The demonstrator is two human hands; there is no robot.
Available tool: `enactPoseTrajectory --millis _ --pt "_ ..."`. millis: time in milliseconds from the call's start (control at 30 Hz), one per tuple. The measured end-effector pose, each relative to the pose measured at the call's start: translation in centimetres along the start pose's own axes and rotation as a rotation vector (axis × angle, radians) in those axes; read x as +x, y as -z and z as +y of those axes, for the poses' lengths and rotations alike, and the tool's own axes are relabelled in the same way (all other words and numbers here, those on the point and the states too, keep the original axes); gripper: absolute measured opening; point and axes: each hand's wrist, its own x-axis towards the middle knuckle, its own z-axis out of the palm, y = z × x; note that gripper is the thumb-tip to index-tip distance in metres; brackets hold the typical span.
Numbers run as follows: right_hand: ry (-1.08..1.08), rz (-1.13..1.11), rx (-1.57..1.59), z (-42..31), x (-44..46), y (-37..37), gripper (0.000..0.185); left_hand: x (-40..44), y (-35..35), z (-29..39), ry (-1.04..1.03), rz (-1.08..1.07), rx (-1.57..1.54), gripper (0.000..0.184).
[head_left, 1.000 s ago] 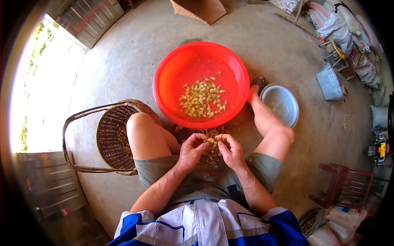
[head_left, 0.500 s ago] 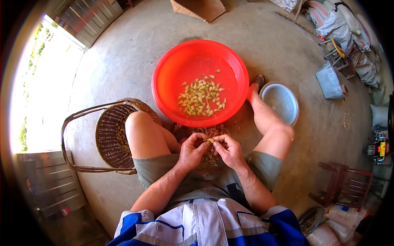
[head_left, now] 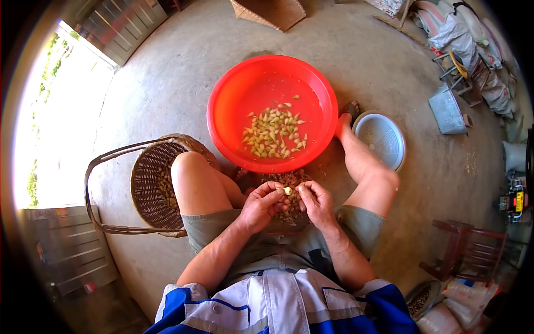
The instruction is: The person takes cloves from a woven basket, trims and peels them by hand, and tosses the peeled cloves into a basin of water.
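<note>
My left hand (head_left: 259, 206) pinches a small pale, pear-shaped bulb (head_left: 287, 191) between thumb and fingertips. Right beside it, my right hand (head_left: 316, 205) has thumb and index finger pressed together. Whatever lies in that pinch is too small to make out. Beneath both hands is a heap of brown papery skins (head_left: 292, 214) on the floor. Just beyond my hands stands a red plastic basin (head_left: 217, 133), with many pale yellow-green bulbs (head_left: 272, 132) in its near half.
A wicker basket (head_left: 146, 192) with a tall handle lies tilted by my left knee, with brownish bulbs inside. Near my right foot sits a light-blue strainer (head_left: 380, 139). To the right are a metal bucket (head_left: 448, 111), a wooden chair (head_left: 467, 250) and sacks (head_left: 453, 42).
The bulb between my fingers now shows a pale, bare surface instead of a yellow-brown one. My right fingertips have drawn slightly away from it to the right.
</note>
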Motion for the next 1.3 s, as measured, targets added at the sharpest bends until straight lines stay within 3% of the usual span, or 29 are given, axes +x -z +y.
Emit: enactPoseTrajectory --millis 400,600,700,800,1000,1100,1300 --pt "0.081 -0.093 -0.245 -0.1 -0.2 0.1 0.006 0.3 0.2 -1.4 -0.265 0.142 0.51 0.013" --pt "0.43 0.011 -0.495 0.1 0.0 -0.3 0.004 0.3 0.4 -1.7 -0.257 0.111 0.46 0.013" --pt "0.422 0.05 -0.444 0.2 0.1 -0.4 0.004 0.2 0.0 -1.5 -0.242 0.086 0.441 0.012" --pt "0.23 0.026 -0.345 0.1 -0.2 -0.3 0.003 0.1 -0.3 -0.5 -0.143 0.047 0.296 0.013" --pt "0.087 -0.013 -0.439 0.6 0.0 0.4 0.008 -0.3 -0.7 0.6 -0.06 -0.004 -0.034 0.014" --pt "0.359 0.014 -0.559 1.4 0.3 0.1 0.007 -0.1 -0.3 0.4 -0.086 -0.024 -0.075 0.017" --pt "0.065 -0.214 -0.668 1.2 -0.3 0.6 0.014 -0.1 -0.6 0.3 -0.108 0.01 -0.018 0.021"
